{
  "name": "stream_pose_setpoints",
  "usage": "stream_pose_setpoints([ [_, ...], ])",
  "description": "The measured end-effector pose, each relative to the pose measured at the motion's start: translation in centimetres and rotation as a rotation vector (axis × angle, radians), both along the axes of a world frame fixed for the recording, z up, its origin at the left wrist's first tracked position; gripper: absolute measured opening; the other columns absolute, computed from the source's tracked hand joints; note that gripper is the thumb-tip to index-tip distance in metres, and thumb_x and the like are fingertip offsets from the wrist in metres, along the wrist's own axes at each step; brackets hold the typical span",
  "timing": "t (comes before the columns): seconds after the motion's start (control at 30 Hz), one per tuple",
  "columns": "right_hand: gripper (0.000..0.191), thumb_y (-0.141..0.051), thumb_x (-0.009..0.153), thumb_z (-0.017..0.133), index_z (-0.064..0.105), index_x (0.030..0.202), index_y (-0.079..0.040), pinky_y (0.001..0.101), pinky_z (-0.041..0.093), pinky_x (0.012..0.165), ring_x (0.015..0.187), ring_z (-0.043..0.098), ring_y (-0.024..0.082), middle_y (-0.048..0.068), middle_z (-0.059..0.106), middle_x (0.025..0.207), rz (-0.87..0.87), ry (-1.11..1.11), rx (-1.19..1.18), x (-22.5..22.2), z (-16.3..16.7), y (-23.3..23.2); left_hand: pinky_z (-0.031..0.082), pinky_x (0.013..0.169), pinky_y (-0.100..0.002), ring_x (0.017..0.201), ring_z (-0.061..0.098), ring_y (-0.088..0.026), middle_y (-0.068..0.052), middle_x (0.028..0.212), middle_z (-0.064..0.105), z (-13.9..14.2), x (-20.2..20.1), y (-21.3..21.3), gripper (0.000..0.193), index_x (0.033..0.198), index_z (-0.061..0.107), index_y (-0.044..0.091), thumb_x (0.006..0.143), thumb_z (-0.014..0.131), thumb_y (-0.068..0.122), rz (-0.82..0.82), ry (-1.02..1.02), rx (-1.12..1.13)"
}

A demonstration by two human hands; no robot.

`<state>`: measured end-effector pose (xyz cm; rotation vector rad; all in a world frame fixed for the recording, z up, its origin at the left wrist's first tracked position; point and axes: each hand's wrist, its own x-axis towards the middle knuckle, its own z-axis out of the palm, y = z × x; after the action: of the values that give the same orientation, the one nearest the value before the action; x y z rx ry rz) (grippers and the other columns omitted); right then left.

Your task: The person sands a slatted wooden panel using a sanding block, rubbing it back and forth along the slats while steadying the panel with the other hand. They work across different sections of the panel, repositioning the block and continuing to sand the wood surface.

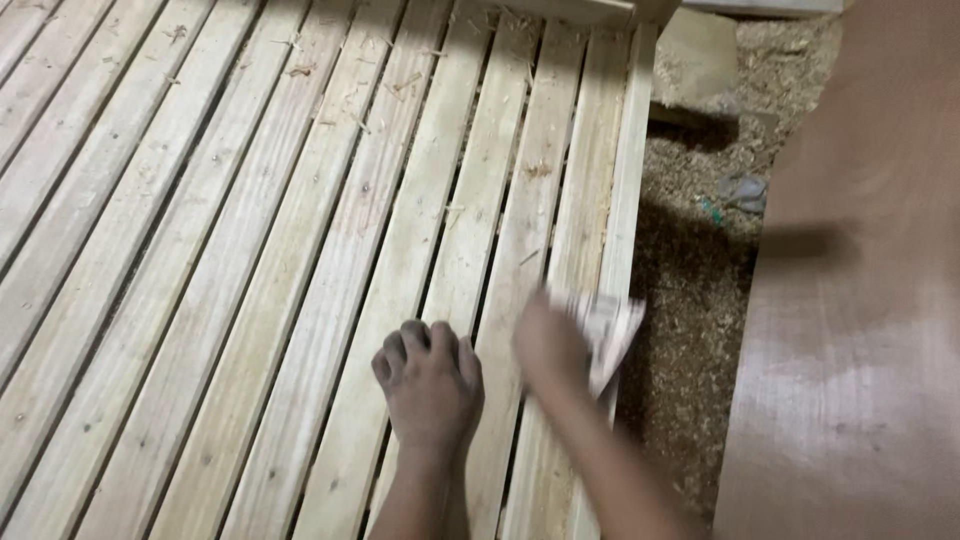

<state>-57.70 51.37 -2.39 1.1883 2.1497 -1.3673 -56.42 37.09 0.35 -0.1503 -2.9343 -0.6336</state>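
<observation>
A frame of pale wooden slats (300, 200) lies flat under me, strewn with splinters and chips. My left hand (428, 385) rests on a slat near the bottom middle. Its fingers are curled under and nothing shows in it. Just to its right, my right hand (548, 345) is motion-blurred and grips a pale folded sheet (610, 335). That hand is over the slats nearest the frame's right edge rail (628, 200). The sheet's surface is too blurred to make out.
Right of the frame lies a sawdust-covered floor (690, 300). A large reddish-brown smooth board (860, 330) fills the right side. A pale block (695, 65) sits at the upper right, with a small grey-blue scrap (745, 190) lying in the dust.
</observation>
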Motion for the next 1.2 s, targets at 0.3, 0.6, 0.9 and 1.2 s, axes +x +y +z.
stream_pose_setpoints([
  [0.3,0.038,-0.02,0.109,0.031,0.046,0.137,0.002,0.0448,0.058,0.049,0.063,0.074,0.029,0.016,0.073,0.076,0.414,-0.123,0.442,-2.4,-2.9,0.8,0.037,0.096,-0.056,0.111,0.054,-0.038,-0.017,0.108,0.061,0.1,-0.5,0.3,0.026,0.098,0.065,0.008,0.086,0.063,0.032,0.008,-0.018,-0.022],
  [0.6,0.026,-0.011,0.099,0.044,0.065,0.102,0.003,0.0548,0.058,0.067,0.079,0.072,0.043,0.026,0.072,0.087,0.532,0.152,0.725,-6.6,0.6,3.3,0.037,0.098,-0.055,0.112,0.054,-0.037,-0.017,0.109,0.062,0.3,-0.1,0.3,0.024,0.097,0.065,0.009,0.087,0.063,0.031,0.011,-0.057,0.0],
  [0.9,0.023,-0.009,0.094,0.051,0.07,0.101,0.0,0.0523,0.059,0.079,0.091,0.073,0.042,0.025,0.074,0.097,0.394,0.163,0.661,-12.2,0.4,5.1,0.036,0.098,-0.057,0.111,0.053,-0.039,-0.017,0.107,0.061,0.0,-0.1,0.3,0.025,0.097,0.066,0.008,0.086,0.062,0.03,-0.003,-0.029,-0.046],
  [1.2,0.039,-0.027,0.103,0.037,0.059,0.123,-0.001,0.0505,0.06,0.076,0.092,0.072,0.04,0.024,0.071,0.099,0.487,-0.122,0.388,6.8,-0.5,-3.0,0.036,0.097,-0.057,0.112,0.053,-0.039,-0.017,0.108,0.061,0.0,-0.3,0.5,0.025,0.099,0.066,0.01,0.087,0.062,0.031,0.002,-0.032,-0.068],
])
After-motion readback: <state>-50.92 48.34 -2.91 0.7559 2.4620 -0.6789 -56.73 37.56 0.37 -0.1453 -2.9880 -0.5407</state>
